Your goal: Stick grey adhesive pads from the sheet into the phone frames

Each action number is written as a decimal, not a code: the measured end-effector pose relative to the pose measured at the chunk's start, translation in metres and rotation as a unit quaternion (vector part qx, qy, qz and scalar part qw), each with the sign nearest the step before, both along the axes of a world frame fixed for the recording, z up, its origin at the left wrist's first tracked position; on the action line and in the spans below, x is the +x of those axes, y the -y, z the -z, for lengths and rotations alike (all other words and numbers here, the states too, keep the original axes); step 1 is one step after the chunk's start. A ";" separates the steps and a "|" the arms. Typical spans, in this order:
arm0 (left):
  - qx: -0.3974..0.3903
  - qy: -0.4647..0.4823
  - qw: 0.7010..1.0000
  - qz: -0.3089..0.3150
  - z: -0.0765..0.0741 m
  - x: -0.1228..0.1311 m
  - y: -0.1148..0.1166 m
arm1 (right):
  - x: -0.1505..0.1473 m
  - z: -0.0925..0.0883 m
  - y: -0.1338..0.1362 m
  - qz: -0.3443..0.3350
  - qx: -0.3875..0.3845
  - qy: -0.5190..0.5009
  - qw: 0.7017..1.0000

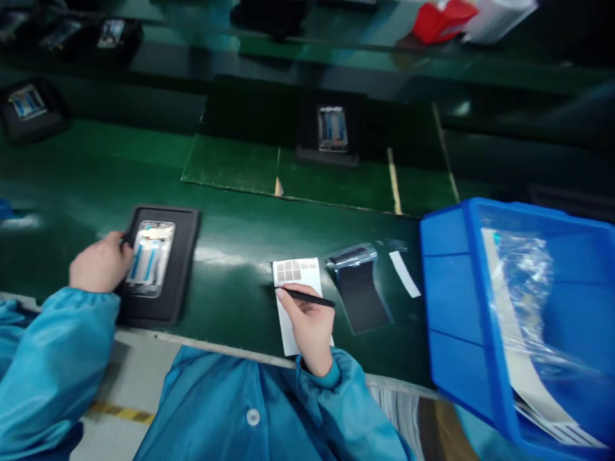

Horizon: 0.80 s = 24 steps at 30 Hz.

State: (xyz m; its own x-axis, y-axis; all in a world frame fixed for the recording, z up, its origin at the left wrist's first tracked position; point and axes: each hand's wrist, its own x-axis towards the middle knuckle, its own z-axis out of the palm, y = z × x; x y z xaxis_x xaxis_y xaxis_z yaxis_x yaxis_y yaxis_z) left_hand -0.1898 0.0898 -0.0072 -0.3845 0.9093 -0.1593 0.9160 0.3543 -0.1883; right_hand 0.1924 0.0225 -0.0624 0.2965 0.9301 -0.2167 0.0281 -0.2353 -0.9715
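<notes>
Where the near edge of the green tabletop [230, 282] meets the blue smock, the right hand [310, 326] lies over the lower part of a white backing sheet [298, 282]. Its fingers are pinched around a thin black tool [307, 297] that points left across the sheet, just below a block of small grey squares.

Toward the near left corner, the left hand [100, 262] lies against the left rim of a black tray [185, 256]. Its fingers curl at the tray's upper corner, but I cannot tell whether they grip it or only touch it. A phone frame [150, 259] with a glossy, pale inside sits in the tray's recess.

Between tray and sheet the tabletop is open and smooth, with a soft sheen. Just right of the sheet lie a dark matte film [365, 301], a crinkled clear wrapper [350, 255] at its top and a narrow white strip [404, 274]. A rigid blue plastic bin [449, 301] crowds the right edge, holding clear bags and white sheets.

Farther back, a lighter green mat [240, 169] with pale tape lines carries a second tray [330, 128] with its own frame. A blurred third tray [29, 109] lies at the far left, and a red box [439, 19] sits toward the far right corner.
</notes>
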 end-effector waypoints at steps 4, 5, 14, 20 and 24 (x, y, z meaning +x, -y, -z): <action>0.085 -0.128 0.988 0.001 -0.025 -0.017 -0.037 | 0.002 -0.003 -0.001 -0.007 0.013 -0.040 0.999; 0.123 -0.124 0.984 0.027 -0.030 0.001 -0.049 | 0.002 -0.005 0.000 -0.007 0.015 -0.044 0.999; 0.035 0.216 0.933 0.285 -0.005 0.321 -0.185 | 0.025 -0.037 0.040 -0.053 0.013 -0.084 0.995; 0.045 0.242 0.933 0.264 0.014 0.374 -0.233 | 0.054 -0.030 0.077 -0.009 -0.015 -0.088 0.996; 0.079 0.277 0.929 0.232 0.017 0.349 -0.225 | 0.071 -0.022 0.084 -0.004 -0.025 -0.094 0.995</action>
